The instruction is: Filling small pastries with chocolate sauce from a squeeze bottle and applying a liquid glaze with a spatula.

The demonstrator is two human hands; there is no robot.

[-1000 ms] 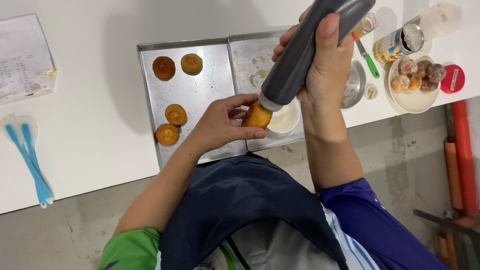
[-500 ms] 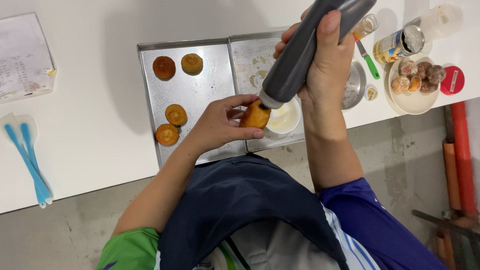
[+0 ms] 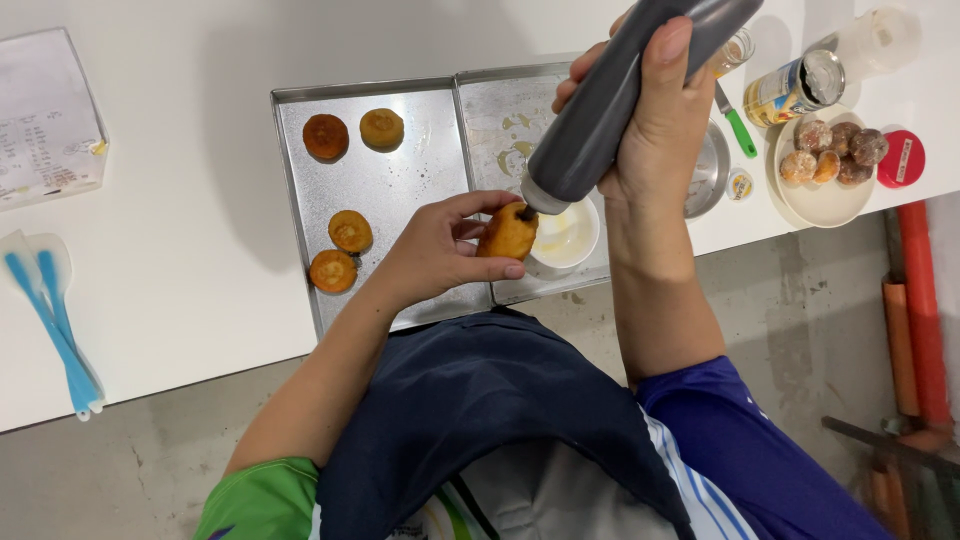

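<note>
Head view shows little has moved: left hand [image 3: 435, 250] still pinches the doughnut [image 3: 508, 232], right hand [image 3: 655, 130] still clamps the bottle [image 3: 610, 100], filling continues.

Four pastries [image 3: 352, 190] lie on the left tray [image 3: 420, 170]. A small bowl [image 3: 566, 233] sits on the right tray [image 3: 495, 115]. A plate [image 3: 815, 205] stands further right on the desk [image 3: 180, 230].

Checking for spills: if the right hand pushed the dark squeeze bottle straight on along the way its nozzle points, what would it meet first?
The golden fried pastry that the left hand holds; the nozzle of the dark squeeze bottle, gripped by the right hand, already sits at its top. The small white bowl lies just beside.
</note>
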